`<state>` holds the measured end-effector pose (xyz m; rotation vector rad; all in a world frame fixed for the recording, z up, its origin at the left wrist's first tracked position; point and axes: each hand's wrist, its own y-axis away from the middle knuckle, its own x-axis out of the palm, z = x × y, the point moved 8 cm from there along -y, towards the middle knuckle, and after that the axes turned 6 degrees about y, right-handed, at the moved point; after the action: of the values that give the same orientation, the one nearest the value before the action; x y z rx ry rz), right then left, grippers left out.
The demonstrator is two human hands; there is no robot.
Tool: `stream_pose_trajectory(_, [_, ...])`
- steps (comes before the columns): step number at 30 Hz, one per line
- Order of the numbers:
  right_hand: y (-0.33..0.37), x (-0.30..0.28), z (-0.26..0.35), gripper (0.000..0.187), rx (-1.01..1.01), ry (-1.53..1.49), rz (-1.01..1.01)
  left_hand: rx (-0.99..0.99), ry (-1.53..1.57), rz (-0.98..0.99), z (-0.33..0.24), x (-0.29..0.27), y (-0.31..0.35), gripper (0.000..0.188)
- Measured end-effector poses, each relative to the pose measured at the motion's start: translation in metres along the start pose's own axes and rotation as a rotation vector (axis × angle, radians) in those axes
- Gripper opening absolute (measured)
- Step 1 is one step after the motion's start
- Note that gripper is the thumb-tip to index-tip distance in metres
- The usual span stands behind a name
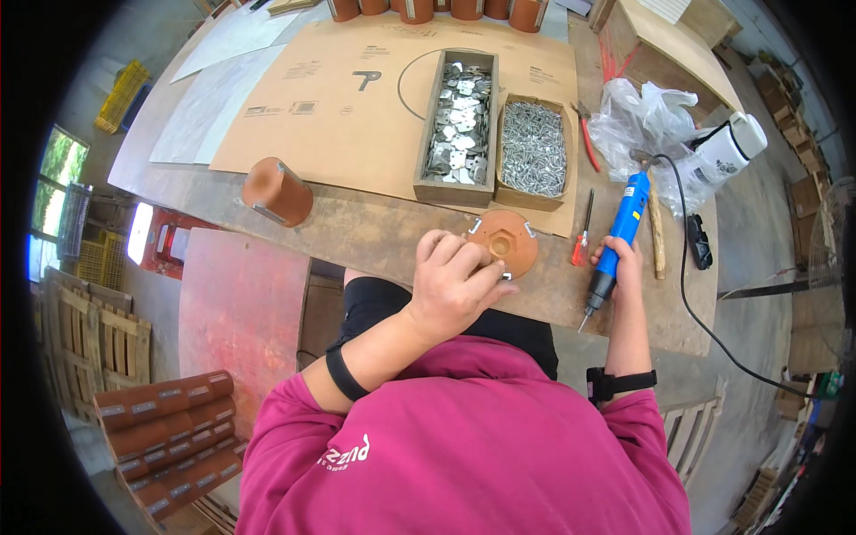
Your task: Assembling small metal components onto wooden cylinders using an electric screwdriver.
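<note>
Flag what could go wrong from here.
The long black cord runs past the wooden table's edge; it may snag and tug the blue-and-black cylindrical power screwdriver in the right hand.

The left hand is at the round brown piece's rim; a slipping thin metal bit could strike that hand.

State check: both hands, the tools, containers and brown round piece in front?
Left hand: fingers bent, at the round piece's rim; grip unclear
Right hand: closed around the electric screwdriver
Blue electric screwdriver: held, cord attached; running or not, can't tell
Brown round piece: hollow facing up
Long box: open, holding metal plates
Carton: open, holding screws
Red-handled screwdriver: lying loose
</note>
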<state>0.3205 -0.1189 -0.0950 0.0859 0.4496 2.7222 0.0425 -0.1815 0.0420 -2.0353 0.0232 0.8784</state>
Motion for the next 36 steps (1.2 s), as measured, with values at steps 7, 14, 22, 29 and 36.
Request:
stream_pose_trajectory(7, [-0.002,-0.002,-0.002,0.027,0.007,0.008,0.010,-0.123,0.113,0.085,0.013,0.004,0.003,0.033])
stream_pose_trajectory(14, [-0.002,0.000,-0.002,0.028,0.003,0.026,0.005,-0.112,0.121,0.111,0.014,0.000,0.004,0.025])
stream_pose_trajectory(22, [-0.019,0.004,0.006,0.061,-0.219,0.554,-0.136,-0.186,0.081,-0.138,0.033,-0.033,-0.001,0.016])
stream_pose_trajectory(29, [-0.011,0.013,0.009,0.057,-0.109,0.403,-0.052,-0.043,-0.003,-0.037,0.003,-0.012,-0.004,0.017])
stream_pose_trajectory(36, [-0.007,0.009,0.009,0.055,-0.154,0.357,-0.092,-0.117,0.014,0.093,0.001,0.004,0.002,0.024])
